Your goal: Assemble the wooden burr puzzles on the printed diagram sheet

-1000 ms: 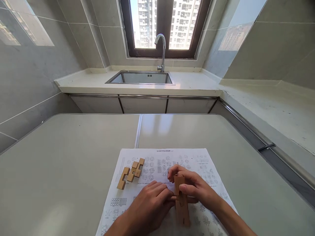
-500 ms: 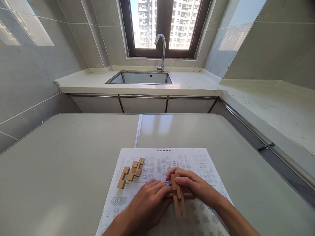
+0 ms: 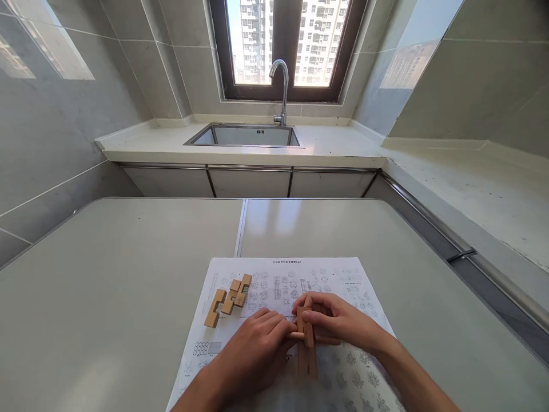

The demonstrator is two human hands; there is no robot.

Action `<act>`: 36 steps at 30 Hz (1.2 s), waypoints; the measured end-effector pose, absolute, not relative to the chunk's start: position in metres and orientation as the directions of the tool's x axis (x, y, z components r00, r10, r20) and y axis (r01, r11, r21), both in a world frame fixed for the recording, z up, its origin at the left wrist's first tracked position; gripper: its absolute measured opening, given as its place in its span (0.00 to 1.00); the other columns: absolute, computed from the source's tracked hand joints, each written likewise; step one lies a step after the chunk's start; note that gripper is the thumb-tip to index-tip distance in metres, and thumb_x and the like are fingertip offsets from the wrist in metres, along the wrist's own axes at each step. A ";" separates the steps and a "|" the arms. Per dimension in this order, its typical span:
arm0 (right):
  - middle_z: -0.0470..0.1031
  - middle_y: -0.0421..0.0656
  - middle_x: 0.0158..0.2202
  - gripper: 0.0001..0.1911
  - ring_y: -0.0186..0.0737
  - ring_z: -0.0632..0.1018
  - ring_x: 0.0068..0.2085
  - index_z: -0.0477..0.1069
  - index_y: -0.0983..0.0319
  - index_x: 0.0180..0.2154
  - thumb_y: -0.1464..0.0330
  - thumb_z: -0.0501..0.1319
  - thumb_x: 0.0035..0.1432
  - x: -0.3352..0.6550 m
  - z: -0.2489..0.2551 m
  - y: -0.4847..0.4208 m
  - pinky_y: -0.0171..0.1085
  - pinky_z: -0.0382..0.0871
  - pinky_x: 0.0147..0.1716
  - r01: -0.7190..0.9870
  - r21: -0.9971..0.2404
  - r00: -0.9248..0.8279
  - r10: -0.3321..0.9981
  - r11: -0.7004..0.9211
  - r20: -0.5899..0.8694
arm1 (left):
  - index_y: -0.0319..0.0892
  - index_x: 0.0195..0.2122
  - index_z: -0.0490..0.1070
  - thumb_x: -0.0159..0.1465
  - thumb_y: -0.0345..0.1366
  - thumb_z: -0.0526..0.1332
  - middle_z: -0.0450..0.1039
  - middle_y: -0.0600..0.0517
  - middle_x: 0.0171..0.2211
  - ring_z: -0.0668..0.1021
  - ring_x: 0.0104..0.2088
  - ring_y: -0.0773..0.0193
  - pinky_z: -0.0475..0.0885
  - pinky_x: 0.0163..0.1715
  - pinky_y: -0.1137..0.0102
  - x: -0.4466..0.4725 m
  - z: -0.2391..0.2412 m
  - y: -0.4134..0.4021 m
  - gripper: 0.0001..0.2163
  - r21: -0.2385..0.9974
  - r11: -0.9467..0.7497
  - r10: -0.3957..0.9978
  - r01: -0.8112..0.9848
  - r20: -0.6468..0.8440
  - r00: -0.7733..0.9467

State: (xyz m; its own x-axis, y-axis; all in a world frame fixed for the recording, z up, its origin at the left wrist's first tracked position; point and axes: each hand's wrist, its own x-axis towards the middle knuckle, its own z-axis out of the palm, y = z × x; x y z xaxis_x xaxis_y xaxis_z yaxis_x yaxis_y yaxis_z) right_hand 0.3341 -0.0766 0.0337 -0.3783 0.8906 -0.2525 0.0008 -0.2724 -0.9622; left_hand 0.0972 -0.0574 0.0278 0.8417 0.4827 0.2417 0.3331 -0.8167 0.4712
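Observation:
Both hands hold a small assembly of wooden burr puzzle pieces (image 3: 307, 363) just above a printed sheet (image 3: 343, 286). My left hand (image 3: 257, 346) is closed at the left end of a thin crosswise piece (image 3: 328, 340); its fingertips are partly hidden. My right hand (image 3: 337, 315) pinches the upper end of the upright pieces between thumb and fingers. A narrow, round-ended piece lies over the front of the joint. Left of the hands, notched wooden pieces rest on the paper: one apart (image 3: 211, 318), and two touching or overlapping (image 3: 235, 297).
The sheet carries rows of puzzle diagrams and lies on a pale table (image 3: 128, 286) with a seam down its middle. Beyond stands a counter with a sink (image 3: 257, 146) and faucet (image 3: 283, 94) under a window. Another counter (image 3: 472, 177) runs along the right.
The held assembly has turned slightly, its lower end swinging left and now more upright. The round-ended piece sits at a different angle across the joint. The loose pieces have stayed put.

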 end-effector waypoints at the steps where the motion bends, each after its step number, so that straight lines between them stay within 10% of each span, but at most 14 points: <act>1: 0.81 0.47 0.44 0.18 0.52 0.80 0.48 0.76 0.59 0.32 0.52 0.68 0.63 0.334 0.034 -0.077 0.45 0.72 0.50 0.003 -0.964 -0.375 0.893 -0.267 -0.249 | 0.44 0.43 0.70 0.71 0.23 0.52 0.77 0.51 0.34 0.76 0.32 0.58 0.69 0.34 0.66 0.097 0.029 -0.057 0.10 0.482 -0.809 0.488 0.337 0.230 0.842; 18: 0.77 0.45 0.46 0.11 0.46 0.78 0.45 0.83 0.60 0.40 0.64 0.63 0.63 0.335 0.035 -0.079 0.43 0.68 0.51 -0.226 -0.910 -0.520 0.833 -0.349 -0.190 | 0.42 0.41 0.77 0.77 0.44 0.54 0.74 0.52 0.31 0.75 0.32 0.63 0.71 0.37 0.69 0.089 0.060 -0.051 0.15 0.975 -0.157 0.681 0.159 -0.010 0.732; 28: 0.75 0.46 0.37 0.13 0.36 0.73 0.33 0.84 0.66 0.42 0.62 0.69 0.63 0.329 0.007 -0.083 0.37 0.67 0.36 -0.374 -0.790 -0.677 0.725 -0.486 -0.125 | 0.43 0.46 0.76 0.72 0.53 0.62 0.70 0.54 0.30 0.71 0.33 0.63 0.66 0.37 0.69 0.088 0.050 -0.046 0.17 0.976 0.208 0.805 0.061 -0.206 0.557; 36: 0.75 0.44 0.35 0.10 0.33 0.73 0.34 0.82 0.65 0.36 0.63 0.73 0.61 0.336 0.008 -0.076 0.30 0.68 0.32 -0.610 -0.607 -0.410 0.859 -0.509 -0.308 | 0.43 0.45 0.73 0.68 0.46 0.67 0.62 0.59 0.24 0.67 0.28 0.67 0.66 0.33 0.72 0.081 0.046 -0.030 0.13 0.942 0.231 0.971 -0.243 -0.208 0.116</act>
State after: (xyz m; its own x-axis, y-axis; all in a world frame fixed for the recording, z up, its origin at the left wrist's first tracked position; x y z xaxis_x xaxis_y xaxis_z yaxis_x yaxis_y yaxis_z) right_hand 0.3357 -0.0758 0.0077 -0.4096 0.8586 -0.3083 -0.6104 -0.5091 -0.6068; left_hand 0.0806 -0.0299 0.0457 0.1164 0.9713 -0.2077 -0.2425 0.2305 0.9424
